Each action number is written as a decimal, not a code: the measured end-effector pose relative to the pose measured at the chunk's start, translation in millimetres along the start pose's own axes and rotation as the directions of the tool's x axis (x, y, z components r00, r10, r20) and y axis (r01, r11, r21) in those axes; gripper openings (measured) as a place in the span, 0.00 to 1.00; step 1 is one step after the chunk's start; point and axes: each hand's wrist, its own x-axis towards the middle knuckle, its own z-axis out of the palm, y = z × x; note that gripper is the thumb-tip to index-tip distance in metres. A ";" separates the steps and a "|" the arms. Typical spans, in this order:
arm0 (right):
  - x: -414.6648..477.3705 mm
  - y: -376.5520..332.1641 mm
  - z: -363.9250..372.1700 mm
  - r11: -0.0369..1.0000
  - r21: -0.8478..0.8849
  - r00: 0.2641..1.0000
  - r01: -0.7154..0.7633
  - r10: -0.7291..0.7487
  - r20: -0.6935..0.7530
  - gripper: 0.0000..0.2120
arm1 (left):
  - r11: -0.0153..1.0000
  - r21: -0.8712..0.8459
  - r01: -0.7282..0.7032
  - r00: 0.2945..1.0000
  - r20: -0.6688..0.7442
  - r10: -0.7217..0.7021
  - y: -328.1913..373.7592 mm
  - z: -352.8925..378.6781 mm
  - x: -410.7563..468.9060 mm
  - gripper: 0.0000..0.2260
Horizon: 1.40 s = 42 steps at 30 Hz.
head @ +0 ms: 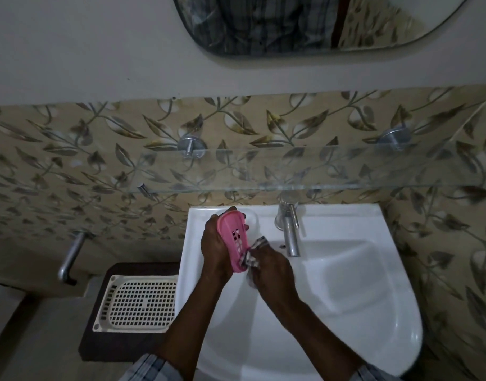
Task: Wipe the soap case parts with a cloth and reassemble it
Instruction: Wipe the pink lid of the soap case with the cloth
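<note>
Left hand: my left hand is gripping the pink soap case part along its length, fingers curled round its far rim and closed tight on it, above the left rear corner of the basin.
Soap case part: I am holding a smooth, glossy pink plastic piece, an elongated oval with rounded ends, tilted on edge; a grid of small square drain holes is showing near its middle.
Right hand: my right hand is bunching the cloth in closed fingers and pressing it against the near end of the pink part.
Cloth: I am working with a soft, crumpled fabric in a dark-and-light check; most of it is hiding inside my fist.
Basin: the white glazed ceramic sink is curving below my hands; its near edge is cut off at the bottom of the frame.
Tap: a cylindrical chrome faucet is standing just right of my hands.
Tray: a cream plastic perforated tray is lying on a dark brown stand to the left, its right edge hidden behind my left forearm.
Shelf: a clear glass shelf on round metal mounts is spanning the leaf-patterned wall tiles.
Hard to make out: the lighting is dim, so I cannot tell which piece of the case this is.
</note>
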 end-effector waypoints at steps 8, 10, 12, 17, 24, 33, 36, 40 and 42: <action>-11.6 23.5 -23.7 0.726 0.591 0.844 -0.352 0.519 -0.134 0.02 | 0.926 -0.349 0.143 0.963 0.264 -0.049 8.0 -29.5 17.1 0.16; -16.9 16.0 -19.1 0.452 0.786 0.806 -0.423 0.583 0.099 0.08 | 0.898 -0.403 0.175 0.936 0.351 -0.025 5.8 -24.7 14.7 0.24; -19.1 4.5 -16.0 0.255 0.844 0.795 -0.473 0.537 0.283 0.14 | 0.880 -0.432 0.198 0.911 0.413 -0.002 0.5 -20.3 12.9 0.33; -17.5 -10.3 -13.1 0.314 0.852 0.828 -0.418 0.519 0.214 0.11 | 0.970 -0.205 0.131 0.988 0.102 -0.112 -4.6 -5.1 3.6 0.31; -21.2 -13.3 -8.8 0.977 0.208 0.980 0.035 0.008 -0.200 0.05 | 0.916 0.366 0.166 0.970 0.105 -0.218 2.8 -6.0 -18.3 0.31; -29.6 -19.8 -6.8 0.928 0.371 1.000 -0.019 0.023 -0.007 0.11 | 0.882 0.144 0.448 0.852 0.228 -0.471 -4.1 -22.1 -6.4 0.29; -20.5 -4.4 -18.4 0.861 0.460 0.959 -0.217 0.277 -0.065 0.07 | 0.883 0.058 0.466 0.840 0.284 -0.462 11.7 -26.9 6.8 0.33; -3.0 8.8 -41.2 0.624 0.678 0.854 -0.388 0.519 0.010 0.03 | 0.837 0.049 0.545 0.721 0.481 -0.498 34.5 -34.2 12.4 0.39; 5.1 5.8 -53.1 0.665 0.679 0.881 -0.312 0.470 -0.055 0.04 | 0.824 0.072 0.562 0.662 0.559 -0.500 39.0 -36.3 12.2 0.38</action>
